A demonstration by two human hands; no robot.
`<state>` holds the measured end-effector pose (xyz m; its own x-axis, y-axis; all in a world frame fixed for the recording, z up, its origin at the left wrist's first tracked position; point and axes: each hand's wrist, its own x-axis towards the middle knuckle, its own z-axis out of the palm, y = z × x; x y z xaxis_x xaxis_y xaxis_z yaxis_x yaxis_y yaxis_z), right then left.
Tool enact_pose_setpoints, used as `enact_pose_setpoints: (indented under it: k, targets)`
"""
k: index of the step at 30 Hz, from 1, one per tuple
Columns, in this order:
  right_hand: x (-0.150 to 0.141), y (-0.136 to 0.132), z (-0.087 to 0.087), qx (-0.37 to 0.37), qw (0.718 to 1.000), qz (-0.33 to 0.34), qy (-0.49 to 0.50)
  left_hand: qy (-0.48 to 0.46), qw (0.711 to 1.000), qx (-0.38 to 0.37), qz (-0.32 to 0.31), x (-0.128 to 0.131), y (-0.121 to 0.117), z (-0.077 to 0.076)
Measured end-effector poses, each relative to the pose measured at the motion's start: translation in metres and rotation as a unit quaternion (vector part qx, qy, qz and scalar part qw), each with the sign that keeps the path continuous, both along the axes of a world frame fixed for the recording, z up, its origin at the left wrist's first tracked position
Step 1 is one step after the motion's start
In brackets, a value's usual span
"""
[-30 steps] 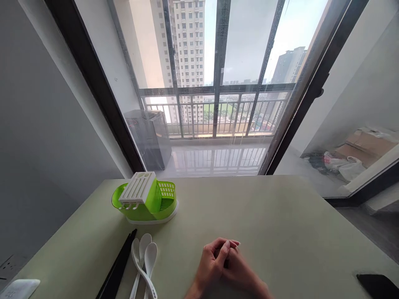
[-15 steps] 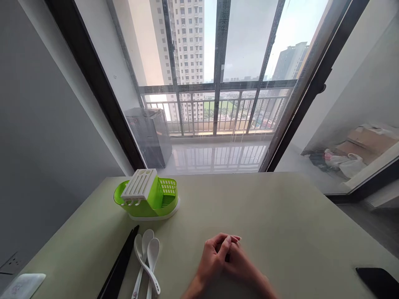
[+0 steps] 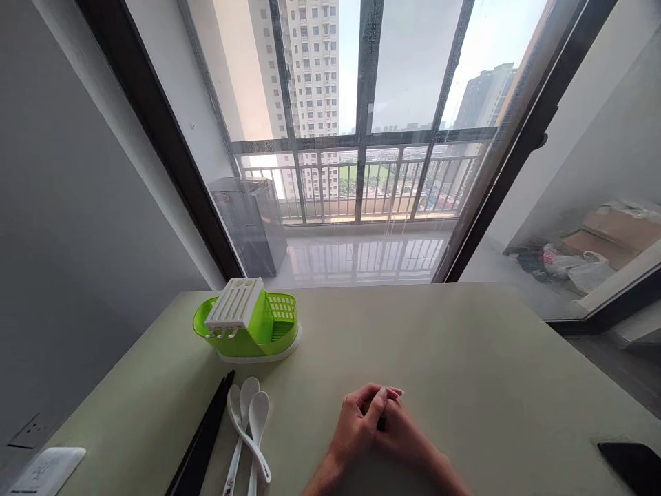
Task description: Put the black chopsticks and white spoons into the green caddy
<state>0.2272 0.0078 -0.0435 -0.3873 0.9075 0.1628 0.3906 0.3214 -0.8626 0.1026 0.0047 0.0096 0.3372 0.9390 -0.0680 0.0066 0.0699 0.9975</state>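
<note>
My left hand (image 3: 356,417) and my right hand (image 3: 395,427) are clasped together above the near middle of the table (image 3: 438,337). Both have their fingers folded against each other, and no object shows between them; the palms are hidden. To their left lie three white spoons (image 3: 259,412), crossing one another with their bowls pointing away from me. Alongside the spoons is a bundle of black chopsticks (image 3: 204,430). Behind these stands a green and white cutlery holder (image 3: 258,334), with a slotted white top, small hooks and an open basket at its right end.
A white flat item (image 3: 49,470) lies at the lower left corner. On the right edge rests a dark, flat object (image 3: 630,463). Beyond the table's far edge is a glass door onto a balcony, and a grey wall (image 3: 93,227) borders the left side.
The whole view has shifted slightly, so things appear a little further right. My hands stay clasped, and nothing on the table has been moved.
</note>
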Motion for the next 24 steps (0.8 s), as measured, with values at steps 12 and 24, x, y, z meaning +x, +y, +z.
enact_pose_setpoints:
  k: [12, 24]
  targets:
    - [-0.0002, 0.0015, -0.0028, 0.018, 1.0, -0.003, -0.001, -0.003, 1.0, 0.0, -0.001, -0.0002, -0.0002, 0.0037]
    - [-0.0001, -0.0004, 0.0059, 0.002, 1.0, 0.002, -0.005, 0.002, 1.0, -0.002, -0.005, 0.0, 0.0001, 0.0057]
